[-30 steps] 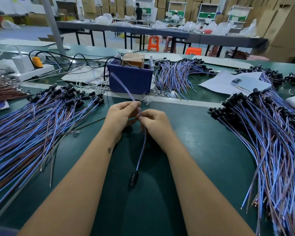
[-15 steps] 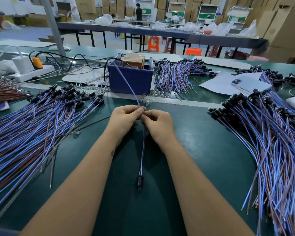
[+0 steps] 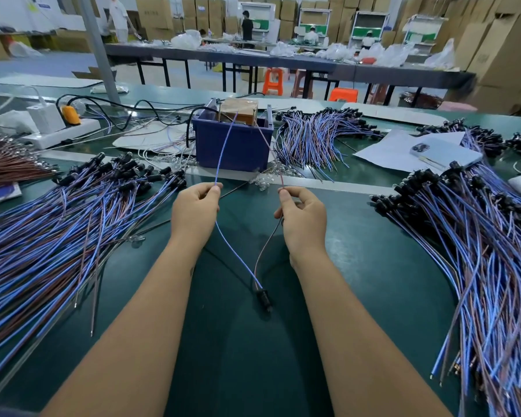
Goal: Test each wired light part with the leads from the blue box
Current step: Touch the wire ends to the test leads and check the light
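On the dark green table [image 3: 373, 266] the person's left hand [image 3: 195, 212] and right hand [image 3: 304, 219] are held apart above the middle of the work area, each pinching wire between thumb and forefinger. The left hand pinches the thin blue wire [image 3: 232, 254] of a small black wired light part [image 3: 263, 297], at the spot where a blue lead [image 3: 224, 149] comes down to it from the dark blue plastic box [image 3: 232, 145]. The right hand pinches the part's thin brown wire [image 3: 263, 251] where a reddish lead [image 3: 269, 152] from the same box reaches it; whether the bare ends touch inside either pinch cannot be told. The two wires run down from the hands and meet at the black body of the part, which lies on the table between the forearms, nearer the right one. The box stands beyond the hands, with a brown cardboard-coloured block [image 3: 238, 111] inside it. A large heap of blue and brown wired parts [image 3: 57, 224] lies to the left, and another heap [image 3: 478, 251] spreads down the right side. A white power strip [image 3: 63, 132] sits at the far left, and a light-coloured phone [image 3: 442, 153] rests on white paper at the far right.
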Demonstrator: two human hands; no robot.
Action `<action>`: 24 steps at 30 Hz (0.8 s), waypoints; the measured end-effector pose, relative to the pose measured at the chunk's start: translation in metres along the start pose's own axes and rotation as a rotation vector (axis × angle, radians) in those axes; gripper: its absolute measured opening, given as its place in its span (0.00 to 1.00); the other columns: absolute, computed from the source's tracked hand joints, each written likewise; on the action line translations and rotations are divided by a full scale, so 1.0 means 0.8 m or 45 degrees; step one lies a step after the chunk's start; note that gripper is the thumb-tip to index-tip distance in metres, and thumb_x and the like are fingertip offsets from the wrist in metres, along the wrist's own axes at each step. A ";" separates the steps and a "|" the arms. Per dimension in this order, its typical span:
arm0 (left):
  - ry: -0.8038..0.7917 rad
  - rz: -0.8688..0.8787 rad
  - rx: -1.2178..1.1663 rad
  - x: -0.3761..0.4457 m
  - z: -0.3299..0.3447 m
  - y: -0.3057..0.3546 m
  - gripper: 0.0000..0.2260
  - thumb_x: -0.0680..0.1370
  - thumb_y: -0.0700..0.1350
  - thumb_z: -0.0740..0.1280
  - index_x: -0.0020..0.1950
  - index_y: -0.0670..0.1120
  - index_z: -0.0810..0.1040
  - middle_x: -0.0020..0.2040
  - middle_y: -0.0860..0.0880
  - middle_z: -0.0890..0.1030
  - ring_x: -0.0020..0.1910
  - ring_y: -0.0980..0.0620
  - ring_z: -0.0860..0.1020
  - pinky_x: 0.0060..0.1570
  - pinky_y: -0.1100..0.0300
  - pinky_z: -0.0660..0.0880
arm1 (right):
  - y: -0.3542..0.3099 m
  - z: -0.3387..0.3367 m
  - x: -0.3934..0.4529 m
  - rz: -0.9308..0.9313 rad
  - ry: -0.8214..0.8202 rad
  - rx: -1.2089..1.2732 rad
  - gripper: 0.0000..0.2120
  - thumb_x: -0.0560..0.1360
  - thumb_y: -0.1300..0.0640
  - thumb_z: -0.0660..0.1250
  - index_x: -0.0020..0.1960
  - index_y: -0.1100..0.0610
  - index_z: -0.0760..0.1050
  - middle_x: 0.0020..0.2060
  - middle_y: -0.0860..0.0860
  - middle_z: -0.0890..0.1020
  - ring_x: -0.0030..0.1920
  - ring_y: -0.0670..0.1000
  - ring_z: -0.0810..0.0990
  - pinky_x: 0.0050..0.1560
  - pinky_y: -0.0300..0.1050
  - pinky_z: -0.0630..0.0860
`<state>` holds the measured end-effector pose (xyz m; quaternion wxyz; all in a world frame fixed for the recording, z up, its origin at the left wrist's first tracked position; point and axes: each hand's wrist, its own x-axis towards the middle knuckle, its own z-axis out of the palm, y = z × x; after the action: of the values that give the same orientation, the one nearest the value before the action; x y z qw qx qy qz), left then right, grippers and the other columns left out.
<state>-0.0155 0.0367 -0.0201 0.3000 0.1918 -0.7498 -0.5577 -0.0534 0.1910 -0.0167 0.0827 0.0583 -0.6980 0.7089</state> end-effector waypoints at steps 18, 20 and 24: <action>-0.038 -0.215 -0.193 0.014 -0.005 -0.003 0.16 0.75 0.35 0.57 0.56 0.48 0.78 0.30 0.50 0.72 0.23 0.55 0.65 0.25 0.63 0.63 | 0.004 0.004 0.001 0.039 -0.115 -0.004 0.15 0.80 0.64 0.61 0.62 0.52 0.78 0.33 0.48 0.77 0.25 0.41 0.72 0.35 0.40 0.74; -0.016 -0.228 -0.208 0.016 -0.006 -0.005 0.15 0.75 0.35 0.58 0.56 0.49 0.78 0.31 0.50 0.73 0.23 0.56 0.66 0.23 0.64 0.64 | 0.003 0.004 0.002 0.047 -0.120 -0.001 0.15 0.80 0.64 0.61 0.62 0.52 0.78 0.33 0.49 0.77 0.25 0.42 0.72 0.35 0.40 0.74; -0.016 -0.221 -0.217 0.016 -0.007 -0.008 0.16 0.75 0.36 0.58 0.57 0.49 0.78 0.29 0.51 0.72 0.21 0.57 0.65 0.25 0.63 0.63 | 0.000 0.004 0.002 0.072 -0.141 -0.006 0.15 0.80 0.64 0.61 0.62 0.52 0.77 0.34 0.51 0.77 0.24 0.42 0.72 0.32 0.38 0.74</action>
<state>-0.0221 0.0226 -0.0222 0.2611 0.2261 -0.6820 -0.6446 -0.0555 0.1880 -0.0166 0.0241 0.0775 -0.7047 0.7049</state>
